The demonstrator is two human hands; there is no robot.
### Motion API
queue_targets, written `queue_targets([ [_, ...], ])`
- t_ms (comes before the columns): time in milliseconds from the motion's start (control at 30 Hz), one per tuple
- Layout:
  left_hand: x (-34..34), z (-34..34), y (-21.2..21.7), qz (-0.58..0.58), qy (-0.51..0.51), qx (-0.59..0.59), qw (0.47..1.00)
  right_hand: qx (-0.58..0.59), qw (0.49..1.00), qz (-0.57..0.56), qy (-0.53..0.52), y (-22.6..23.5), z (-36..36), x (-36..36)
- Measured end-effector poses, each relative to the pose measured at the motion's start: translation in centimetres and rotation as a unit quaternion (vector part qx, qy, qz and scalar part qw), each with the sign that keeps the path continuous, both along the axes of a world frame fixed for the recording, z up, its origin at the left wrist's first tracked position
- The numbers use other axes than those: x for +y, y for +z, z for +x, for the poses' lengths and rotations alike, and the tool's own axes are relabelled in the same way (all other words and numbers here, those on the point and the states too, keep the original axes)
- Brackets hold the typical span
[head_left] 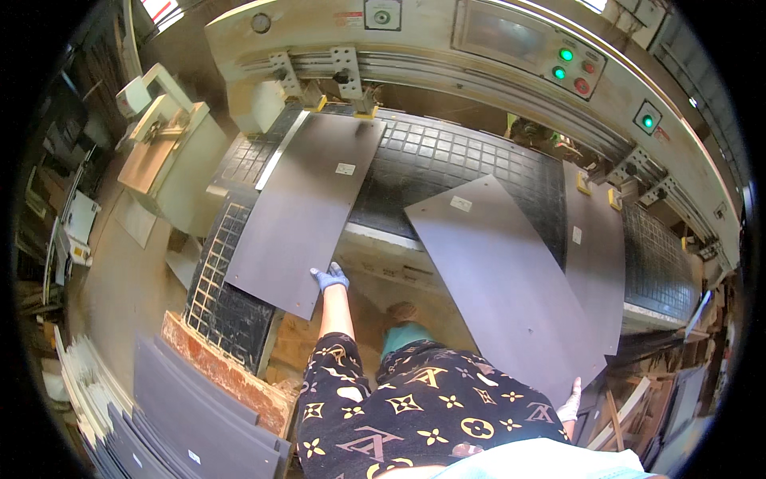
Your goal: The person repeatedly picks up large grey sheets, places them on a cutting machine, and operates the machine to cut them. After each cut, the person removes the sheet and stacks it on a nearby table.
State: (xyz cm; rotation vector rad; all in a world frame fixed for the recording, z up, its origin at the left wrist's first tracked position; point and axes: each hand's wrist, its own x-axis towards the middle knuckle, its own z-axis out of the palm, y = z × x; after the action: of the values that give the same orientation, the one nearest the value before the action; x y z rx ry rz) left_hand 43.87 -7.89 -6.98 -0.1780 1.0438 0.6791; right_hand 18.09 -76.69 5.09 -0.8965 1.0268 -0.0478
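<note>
A long dark grey panel with a small white label lies on the black conveyor belt at the left, its far end by the machine's guides. My left hand, in a blue glove, touches this panel's right edge near its close end, fingers spread. A second grey panel lies slanted across the belt's near edge and reaches back toward me. My right hand, in a pale glove, is closed on its near right corner; some of its fingers are hidden. A third grey panel lies partly beneath the second, at the right.
The machine's housing spans the far side, with green lit buttons and yellow-tipped guide brackets. Stacked grey panels stand lower left beside a rusty ledge. A pale cabinet stands farther left; wood offcuts lie lower right.
</note>
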Motion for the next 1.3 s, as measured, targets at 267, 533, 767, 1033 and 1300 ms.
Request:
queue_targets([
  [267, -0.9, 6.6, 1.5, -0.006, 0.006, -0.004, 1.0, 0.012, 0.995, -0.096, -0.034, 2.1, 1.8, 3.6],
  [533, -0.7, 8.9, 1.8, 0.017, -0.034, 0.031, 0.999, 0.038, 0.989, -0.127, -0.062, 3.5, 2.5, 5.0],
  [767, -3.1, 14.0, 5.6, 0.052, -0.417, -0.097, 0.902, 0.038, 0.984, -0.145, -0.097, 7.4, 4.3, 10.8],
  [1033, -1.1, 37.8, 34.3, 0.934, -0.081, 0.26, 0.231, 0.091, 0.949, -0.247, -0.173, 5.8, 2.5, 13.7],
  [1300, -1.3, 46.8, 39.1, 0.87, -0.349, 0.337, 0.086, 0.136, 0.897, -0.293, -0.303, 9.8, 1.8, 21.1],
])
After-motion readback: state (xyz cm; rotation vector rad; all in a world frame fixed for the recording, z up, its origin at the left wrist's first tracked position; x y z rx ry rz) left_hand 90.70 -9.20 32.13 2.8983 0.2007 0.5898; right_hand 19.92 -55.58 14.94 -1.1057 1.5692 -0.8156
